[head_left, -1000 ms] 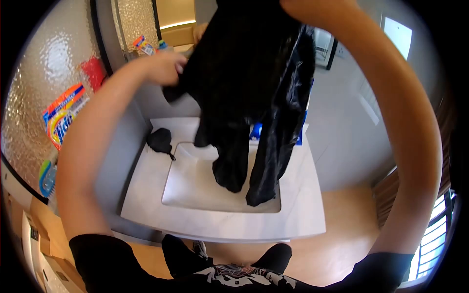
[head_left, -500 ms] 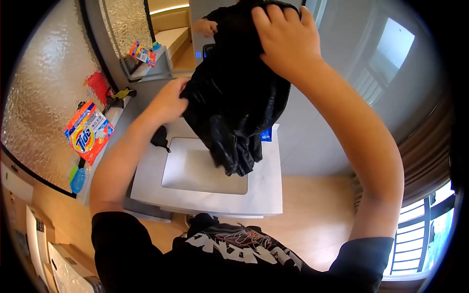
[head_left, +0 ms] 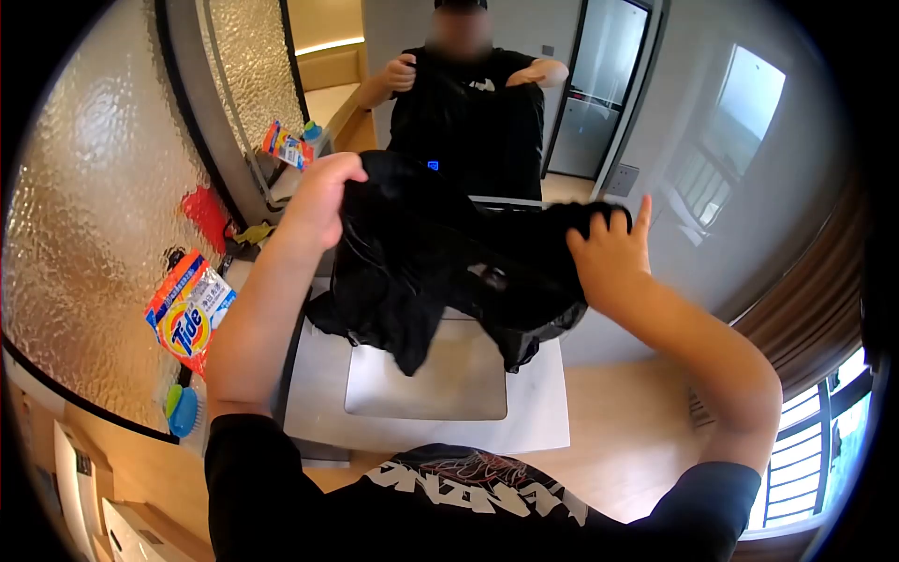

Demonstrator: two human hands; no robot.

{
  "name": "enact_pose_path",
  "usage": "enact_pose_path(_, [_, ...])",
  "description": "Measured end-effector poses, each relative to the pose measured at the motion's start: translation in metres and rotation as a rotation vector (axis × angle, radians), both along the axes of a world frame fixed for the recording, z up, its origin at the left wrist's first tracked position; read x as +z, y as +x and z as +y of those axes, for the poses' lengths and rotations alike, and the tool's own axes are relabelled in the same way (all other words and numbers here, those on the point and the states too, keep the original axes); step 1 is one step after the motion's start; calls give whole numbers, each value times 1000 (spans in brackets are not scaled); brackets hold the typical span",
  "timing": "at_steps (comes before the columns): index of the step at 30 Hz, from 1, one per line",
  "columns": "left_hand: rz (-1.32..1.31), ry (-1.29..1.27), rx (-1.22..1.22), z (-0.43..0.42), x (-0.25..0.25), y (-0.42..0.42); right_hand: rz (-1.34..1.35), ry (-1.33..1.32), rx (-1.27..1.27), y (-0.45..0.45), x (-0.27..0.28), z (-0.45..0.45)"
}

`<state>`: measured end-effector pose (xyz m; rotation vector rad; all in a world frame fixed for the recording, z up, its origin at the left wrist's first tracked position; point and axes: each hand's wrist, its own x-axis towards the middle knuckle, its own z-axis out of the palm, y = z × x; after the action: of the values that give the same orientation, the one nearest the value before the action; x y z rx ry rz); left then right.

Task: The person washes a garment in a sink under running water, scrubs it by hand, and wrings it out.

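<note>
A thin, shiny black plastic bag (head_left: 403, 244) hangs spread between my two hands above the sink (head_left: 426, 384). My left hand (head_left: 323, 192) is closed on its upper left edge, the thumb pressed against it. On the upper right edge my right hand (head_left: 613, 253) grips the bag with bent fingers, the little finger sticking up. Its lower ends droop in folds over the basin, hiding the back of the sink. In the mirror (head_left: 375, 23) a reflection shows the bag held up by both hands.
A white counter (head_left: 534, 412) surrounds the sink. To my left, an orange Tide detergent packet (head_left: 187, 314) and a blue-green brush (head_left: 184, 412) are on a ledge by the textured glass (head_left: 84, 215). A socket (head_left: 622, 180) is on the right wall.
My right hand has come down and moved right with its edge of the bag. My left hand stays on the other edge. The bag is now wider and lower, and the view has tilted up.
</note>
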<state>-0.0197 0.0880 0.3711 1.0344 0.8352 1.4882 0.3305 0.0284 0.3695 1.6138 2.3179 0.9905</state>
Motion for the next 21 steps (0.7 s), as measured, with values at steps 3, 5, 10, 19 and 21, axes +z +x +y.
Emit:
enact_pose_path(3, [171, 162, 15, -2, -17, 18, -35, -200, -83, 3, -25, -14])
enact_pose_path(5, [325, 219, 114, -12, -19, 35, -32, -299, -118, 4, -38, -23])
enact_pose_path(10, [332, 205, 37, -25, -24, 61, -143, -605, -201, 0, -42, -50])
enact_pose_path(19, [599, 277, 15, -54, -44, 119, -164, -889, -200, 18, -98, -54])
enact_pose_path(21, [615, 343, 68, -53, -56, 122, -198, -924, -223, 22, -109, -52])
